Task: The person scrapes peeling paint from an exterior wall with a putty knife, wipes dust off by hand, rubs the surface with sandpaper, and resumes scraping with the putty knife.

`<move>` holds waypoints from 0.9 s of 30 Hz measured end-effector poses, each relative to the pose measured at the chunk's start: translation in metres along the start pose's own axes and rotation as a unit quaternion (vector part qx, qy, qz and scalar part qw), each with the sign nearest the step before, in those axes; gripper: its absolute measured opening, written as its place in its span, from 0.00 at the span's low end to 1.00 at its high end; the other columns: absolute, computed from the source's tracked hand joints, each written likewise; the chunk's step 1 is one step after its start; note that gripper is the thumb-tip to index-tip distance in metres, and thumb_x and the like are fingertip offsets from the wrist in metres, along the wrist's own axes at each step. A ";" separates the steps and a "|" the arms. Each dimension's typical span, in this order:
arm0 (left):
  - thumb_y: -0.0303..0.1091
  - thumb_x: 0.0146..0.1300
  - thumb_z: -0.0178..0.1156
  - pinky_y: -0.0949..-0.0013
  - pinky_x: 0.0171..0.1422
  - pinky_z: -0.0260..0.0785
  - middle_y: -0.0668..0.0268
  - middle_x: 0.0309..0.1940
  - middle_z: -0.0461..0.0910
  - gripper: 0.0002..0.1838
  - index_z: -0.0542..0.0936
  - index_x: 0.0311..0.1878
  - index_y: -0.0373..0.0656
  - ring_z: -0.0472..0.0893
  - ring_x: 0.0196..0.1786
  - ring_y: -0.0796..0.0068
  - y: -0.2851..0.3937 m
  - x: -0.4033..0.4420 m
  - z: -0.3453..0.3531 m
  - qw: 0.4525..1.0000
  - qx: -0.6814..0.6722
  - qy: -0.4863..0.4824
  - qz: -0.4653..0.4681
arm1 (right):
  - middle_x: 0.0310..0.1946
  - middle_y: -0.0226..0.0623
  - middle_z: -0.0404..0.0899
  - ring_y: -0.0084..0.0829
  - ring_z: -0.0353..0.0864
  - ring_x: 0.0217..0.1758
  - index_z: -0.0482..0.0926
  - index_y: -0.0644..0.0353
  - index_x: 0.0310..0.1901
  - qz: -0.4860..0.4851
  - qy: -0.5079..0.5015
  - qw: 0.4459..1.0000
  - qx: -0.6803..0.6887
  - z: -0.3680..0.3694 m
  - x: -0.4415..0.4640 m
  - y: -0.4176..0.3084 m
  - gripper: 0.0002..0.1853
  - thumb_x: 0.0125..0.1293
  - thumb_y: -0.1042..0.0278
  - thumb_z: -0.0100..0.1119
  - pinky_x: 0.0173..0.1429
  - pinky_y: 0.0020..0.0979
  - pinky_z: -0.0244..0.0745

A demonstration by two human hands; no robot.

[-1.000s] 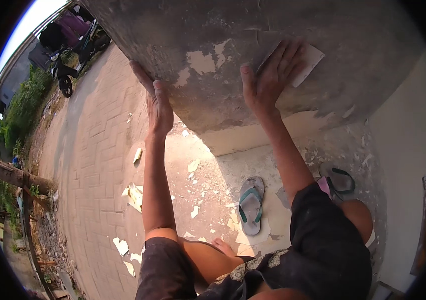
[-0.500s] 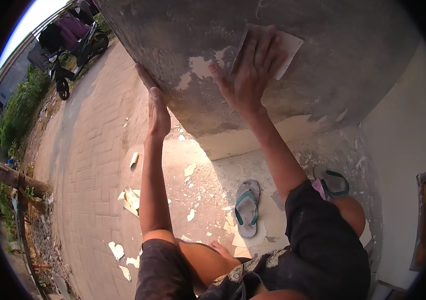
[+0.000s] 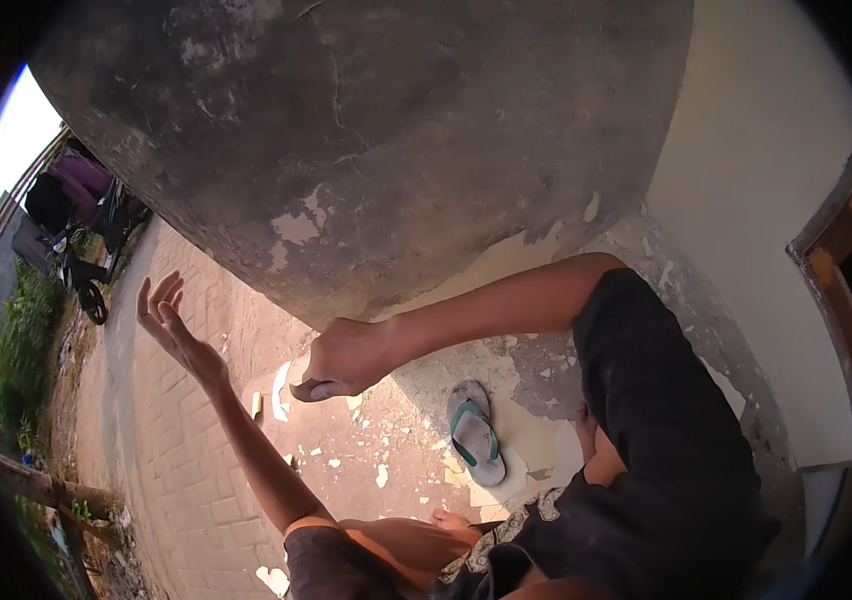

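My left hand (image 3: 179, 325) is raised over the paved path, off the wall, with its fingers apart and nothing in them. Below the lower edge of the dark grey wall (image 3: 426, 130), my right hand (image 3: 346, 360) is closed around a thin sheet. Part of that sheet (image 3: 304, 390) shows at the fingertips, with its dark side and a pale side visible; the fingers hide the rest. A patch of pale old paint (image 3: 296, 228) shows on the wall above my right hand.
A grey sandal with green straps (image 3: 476, 435) lies on the ground among paint flakes. Motorbikes (image 3: 86, 275) stand at the upper left beside bushes. A wooden-framed opening (image 3: 836, 270) is in the pale wall at right. A wooden beam (image 3: 36, 482) is at lower left.
Both hands have come off the wall. My right hand moved down and left with the sheet, its fingers now curled. My left hand moved left and its fingers spread. The view has shifted.
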State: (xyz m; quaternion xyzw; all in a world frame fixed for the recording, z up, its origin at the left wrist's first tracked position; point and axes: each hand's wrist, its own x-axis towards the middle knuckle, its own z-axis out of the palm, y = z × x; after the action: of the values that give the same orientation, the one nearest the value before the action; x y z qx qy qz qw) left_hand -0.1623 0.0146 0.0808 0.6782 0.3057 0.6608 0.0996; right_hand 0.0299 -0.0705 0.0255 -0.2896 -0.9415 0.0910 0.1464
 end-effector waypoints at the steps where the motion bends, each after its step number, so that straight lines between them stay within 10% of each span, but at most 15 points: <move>1: 0.62 0.71 0.41 0.53 0.67 0.63 0.56 0.50 0.78 0.35 0.65 0.66 0.39 0.76 0.58 0.62 0.008 0.001 0.000 0.998 -0.020 -0.063 -0.001 | 0.19 0.44 0.77 0.44 0.79 0.23 0.80 0.61 0.38 -0.039 -0.003 0.999 0.019 -0.004 -0.009 -0.002 0.16 0.65 0.55 0.57 0.33 0.46 0.71; 6: 0.79 0.51 0.54 0.53 0.62 0.68 0.57 0.44 0.82 0.51 0.75 0.58 0.37 0.80 0.54 0.61 0.057 -0.019 0.045 0.937 -0.068 -0.343 0.005 | 0.29 0.48 0.82 0.41 0.85 0.36 0.82 0.64 0.35 0.099 -0.057 0.993 0.025 -0.063 -0.063 0.011 0.23 0.66 0.48 0.55 0.41 0.41 0.78; 9: 0.49 0.44 0.77 0.56 0.62 0.70 0.56 0.52 0.79 0.48 0.66 0.68 0.43 0.78 0.57 0.61 0.084 -0.051 0.094 0.894 -0.110 -0.431 -0.044 | 0.34 0.44 0.84 0.38 0.85 0.39 0.81 0.65 0.41 0.234 0.022 0.934 0.268 -0.074 -0.105 0.016 0.25 0.72 0.46 0.49 0.44 0.39 0.78; 12: 0.34 0.55 0.72 0.62 0.62 0.70 0.58 0.49 0.77 0.39 0.64 0.69 0.40 0.78 0.55 0.67 0.079 -0.092 0.128 0.798 -0.252 -0.504 -0.215 | 0.35 0.38 0.84 0.34 0.84 0.36 0.78 0.64 0.45 0.209 0.213 0.882 0.366 -0.038 -0.150 0.030 0.26 0.76 0.45 0.42 0.44 0.37 0.78; 15: 0.30 0.57 0.70 0.66 0.56 0.73 0.59 0.46 0.79 0.36 0.65 0.67 0.42 0.81 0.51 0.68 0.071 -0.120 0.143 0.742 -0.122 -0.599 -0.274 | 0.37 0.39 0.83 0.36 0.84 0.38 0.78 0.63 0.50 0.260 0.302 0.855 0.333 0.034 -0.199 0.041 0.25 0.76 0.47 0.42 0.47 0.40 0.76; 16: 0.24 0.58 0.67 0.69 0.50 0.75 0.59 0.42 0.80 0.31 0.68 0.65 0.42 0.83 0.46 0.69 0.068 -0.128 0.145 0.746 -0.066 -0.615 -0.247 | 0.34 0.39 0.83 0.37 0.84 0.38 0.79 0.63 0.47 0.333 0.206 0.819 0.421 0.047 -0.227 0.044 0.25 0.75 0.47 0.43 0.47 0.41 0.76; 22: 0.23 0.57 0.64 0.67 0.45 0.76 0.58 0.37 0.83 0.21 0.73 0.54 0.41 0.85 0.43 0.66 0.054 -0.145 0.129 0.727 0.109 -0.660 -0.152 | 0.27 0.48 0.80 0.45 0.81 0.31 0.80 0.65 0.34 0.586 0.057 0.808 -0.025 0.120 -0.419 0.134 0.19 0.63 0.53 0.59 0.40 0.43 0.75; 27: 0.24 0.58 0.64 0.65 0.42 0.76 0.57 0.36 0.83 0.13 0.74 0.45 0.39 0.86 0.39 0.60 0.050 -0.181 0.099 0.711 0.137 -0.665 -0.182 | 0.15 0.37 0.81 0.34 0.83 0.20 0.82 0.66 0.20 0.693 -0.085 0.677 0.232 0.110 -0.476 0.096 0.26 0.58 0.46 0.63 0.31 0.35 0.80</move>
State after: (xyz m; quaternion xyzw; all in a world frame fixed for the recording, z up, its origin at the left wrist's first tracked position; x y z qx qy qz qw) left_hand -0.0424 -0.0972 -0.0537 0.8798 0.3650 -0.0417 0.3016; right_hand 0.4190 -0.2741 -0.2081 -0.8065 -0.4286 0.4067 0.0231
